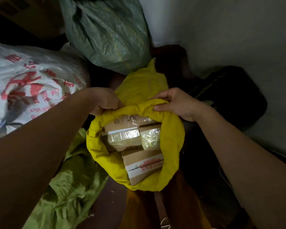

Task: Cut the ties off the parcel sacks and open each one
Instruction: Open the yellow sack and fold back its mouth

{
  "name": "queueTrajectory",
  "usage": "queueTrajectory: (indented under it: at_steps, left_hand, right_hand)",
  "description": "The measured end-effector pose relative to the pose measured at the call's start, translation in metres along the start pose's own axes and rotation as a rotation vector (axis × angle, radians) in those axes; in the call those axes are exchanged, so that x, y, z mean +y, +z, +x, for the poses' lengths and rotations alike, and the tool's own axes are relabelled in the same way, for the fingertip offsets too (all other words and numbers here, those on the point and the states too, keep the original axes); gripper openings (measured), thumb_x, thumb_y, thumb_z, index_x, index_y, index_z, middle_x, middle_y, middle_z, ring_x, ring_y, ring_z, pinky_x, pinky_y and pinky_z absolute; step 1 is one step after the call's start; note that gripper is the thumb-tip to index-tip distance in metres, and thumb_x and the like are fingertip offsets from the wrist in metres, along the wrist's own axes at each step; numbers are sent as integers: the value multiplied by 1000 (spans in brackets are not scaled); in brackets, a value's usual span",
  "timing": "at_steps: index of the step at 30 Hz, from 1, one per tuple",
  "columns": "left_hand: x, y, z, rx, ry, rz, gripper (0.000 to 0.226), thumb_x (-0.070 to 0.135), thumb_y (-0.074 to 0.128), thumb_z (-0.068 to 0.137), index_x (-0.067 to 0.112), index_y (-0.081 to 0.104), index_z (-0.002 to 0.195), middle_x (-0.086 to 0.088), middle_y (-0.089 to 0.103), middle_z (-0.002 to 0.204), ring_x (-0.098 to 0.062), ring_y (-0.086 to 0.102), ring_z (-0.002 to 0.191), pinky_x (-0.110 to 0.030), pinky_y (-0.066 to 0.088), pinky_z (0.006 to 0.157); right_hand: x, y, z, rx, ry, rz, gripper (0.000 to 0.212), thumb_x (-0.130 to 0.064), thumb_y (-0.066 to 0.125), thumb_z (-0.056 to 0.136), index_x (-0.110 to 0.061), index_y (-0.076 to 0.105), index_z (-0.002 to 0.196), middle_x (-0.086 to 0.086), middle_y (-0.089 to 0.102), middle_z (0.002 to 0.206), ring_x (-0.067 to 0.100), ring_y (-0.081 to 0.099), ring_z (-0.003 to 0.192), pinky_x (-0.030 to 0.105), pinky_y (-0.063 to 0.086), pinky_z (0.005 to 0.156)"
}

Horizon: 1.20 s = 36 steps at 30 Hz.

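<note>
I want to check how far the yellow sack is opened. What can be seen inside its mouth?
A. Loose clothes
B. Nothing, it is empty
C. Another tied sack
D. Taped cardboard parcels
D: the rolled-down mouth of the yellow sack, gripped at its far rim by the left hand and the right hand, shows several taped cardboard parcels packed together.

1. Yellow sack (pixel 172 146): upright, mouth open, rim rolled outward; taped cardboard parcels (pixel 135 141) packed inside.
2. White sack with red print (pixel 31 83): lying at left.
3. Grey-green sack (pixel 109 35): behind, mouth gathered.
4. Lime-green sack (pixel 69 187): crumpled, lower left.
</note>
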<state>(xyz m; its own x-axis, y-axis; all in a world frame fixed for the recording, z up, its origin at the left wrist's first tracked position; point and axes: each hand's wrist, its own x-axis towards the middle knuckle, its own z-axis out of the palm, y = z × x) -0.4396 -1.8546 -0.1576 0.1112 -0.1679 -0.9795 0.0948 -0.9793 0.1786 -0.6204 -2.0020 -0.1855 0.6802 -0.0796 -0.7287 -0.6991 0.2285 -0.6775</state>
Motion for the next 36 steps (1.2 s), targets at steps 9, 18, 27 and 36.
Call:
queueTrajectory:
  at_steps: [9,18,27,36]
  left_hand:
    - [-20,35,35,568,766,-42,48,21,84,69,15,69,114,-6,63,107,-11,58,101,-26,46,92]
    - [-10,42,55,710,787,76,16,14,74,78,2,75,89,-12,68,91,-27,62,91,-39,46,88]
    - [-1,39,49,558,602,35,36,28,67,88,-6,66,78,-23,54,63,-16,47,57,-39,44,61]
    - [5,20,28,140,91,18,56,38,76,77,5,61,121,-9,62,115,-24,59,105,-38,47,97]
  right_hand:
    - [1,2,31,338,-129,-44,27,-8,75,82,-17,70,107,-2,67,103,7,60,102,15,47,88]
    - [27,49,3,702,-232,-746,91,-51,82,61,-23,38,135,8,38,136,29,39,120,42,43,92]
    - [36,5,-8,453,-337,-390,54,10,63,83,-17,61,129,4,58,125,11,53,115,4,35,94]
    - [13,-28,-15,17,-65,-292,46,-4,74,82,-44,62,103,-17,65,101,-11,62,87,5,48,73]
